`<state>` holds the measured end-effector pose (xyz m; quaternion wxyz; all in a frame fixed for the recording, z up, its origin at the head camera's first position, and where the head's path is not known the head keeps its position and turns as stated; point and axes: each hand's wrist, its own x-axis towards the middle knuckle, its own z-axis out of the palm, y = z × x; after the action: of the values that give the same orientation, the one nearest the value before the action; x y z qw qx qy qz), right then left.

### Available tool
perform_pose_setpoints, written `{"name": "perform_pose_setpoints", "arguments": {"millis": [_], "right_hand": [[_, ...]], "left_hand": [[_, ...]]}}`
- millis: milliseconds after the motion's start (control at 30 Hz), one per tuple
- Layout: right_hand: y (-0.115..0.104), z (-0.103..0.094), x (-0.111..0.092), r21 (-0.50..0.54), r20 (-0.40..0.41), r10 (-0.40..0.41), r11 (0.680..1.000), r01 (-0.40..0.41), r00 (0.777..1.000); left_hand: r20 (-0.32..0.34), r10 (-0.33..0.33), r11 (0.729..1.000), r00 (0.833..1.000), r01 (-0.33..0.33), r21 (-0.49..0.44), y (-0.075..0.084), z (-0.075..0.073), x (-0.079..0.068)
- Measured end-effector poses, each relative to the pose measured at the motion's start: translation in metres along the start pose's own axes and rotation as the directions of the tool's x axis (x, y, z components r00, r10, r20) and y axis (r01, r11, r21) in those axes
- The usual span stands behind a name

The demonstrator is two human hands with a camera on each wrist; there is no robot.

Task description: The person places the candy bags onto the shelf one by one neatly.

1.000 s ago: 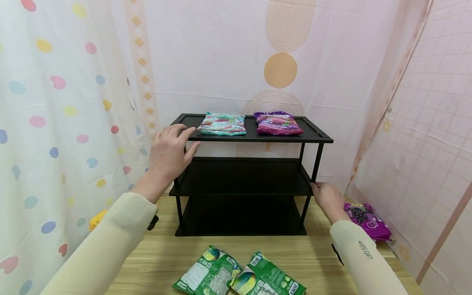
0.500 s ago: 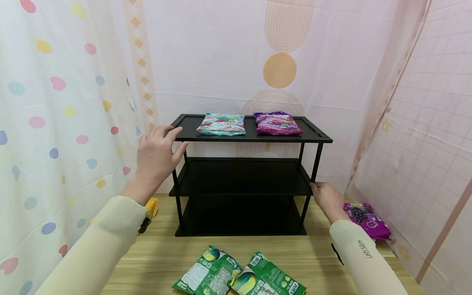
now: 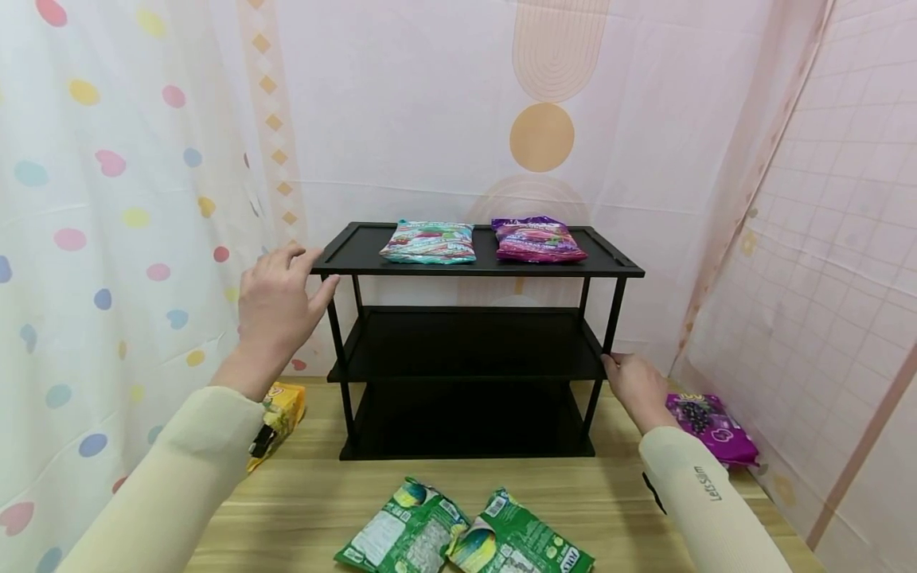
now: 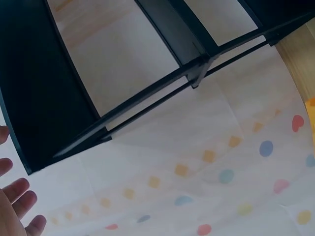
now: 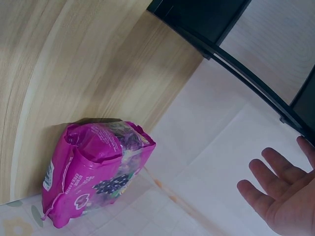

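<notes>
A black three-tier shelf rack (image 3: 466, 344) stands upright on the table. On its top tier lie a teal candy bag (image 3: 430, 243) and a purple candy bag (image 3: 539, 241), side by side. My left hand (image 3: 278, 306) is at the left front corner of the top tier, fingers loosely bent and apart, holding nothing. In the left wrist view those fingers (image 4: 17, 191) are beside the tier's end. My right hand (image 3: 637, 390) is at the right front post by the middle tier, its thumb side against it. The right wrist view shows its other fingers (image 5: 278, 179) extended, off the rack.
Two green snack bags (image 3: 404, 529) (image 3: 519, 541) lie overlapping on the wooden table (image 3: 301, 509) before the rack. A magenta bag with a grape picture (image 3: 712, 430) lies by the right wall. Behind my left forearm is a yellow bag (image 3: 285, 410). Patterned curtains enclose the table.
My left hand has moved left, from over the top tier's front edge near the teal bag out to its corner, uncovering the yellow bag. My right hand has stayed put.
</notes>
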<state>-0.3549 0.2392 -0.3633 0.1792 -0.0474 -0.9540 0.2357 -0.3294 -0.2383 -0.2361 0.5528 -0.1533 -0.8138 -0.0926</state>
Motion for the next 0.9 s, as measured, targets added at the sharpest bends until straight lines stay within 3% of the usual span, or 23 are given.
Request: {"name": "perform_pose_setpoints", "arguments": {"millis": [367,600,900], "right_hand": [[-0.001,-0.001,0.0,0.006,0.002,-0.013,1.0,0.013,1.0],[0.0,-0.001,0.0,0.012,0.0,-0.017,1.0,0.017,1.0],[0.0,-0.001,0.0,0.017,0.001,-0.017,1.0,0.017,1.0]], "left_hand": [[0.025,-0.059,0.998,0.998,0.06,-0.028,-0.011,-0.002,-0.007],[0.016,-0.074,0.997,0.997,0.075,-0.03,-0.018,-0.001,-0.018],[0.052,-0.104,0.994,0.993,0.105,-0.018,-0.024,0.0,-0.03]]}}
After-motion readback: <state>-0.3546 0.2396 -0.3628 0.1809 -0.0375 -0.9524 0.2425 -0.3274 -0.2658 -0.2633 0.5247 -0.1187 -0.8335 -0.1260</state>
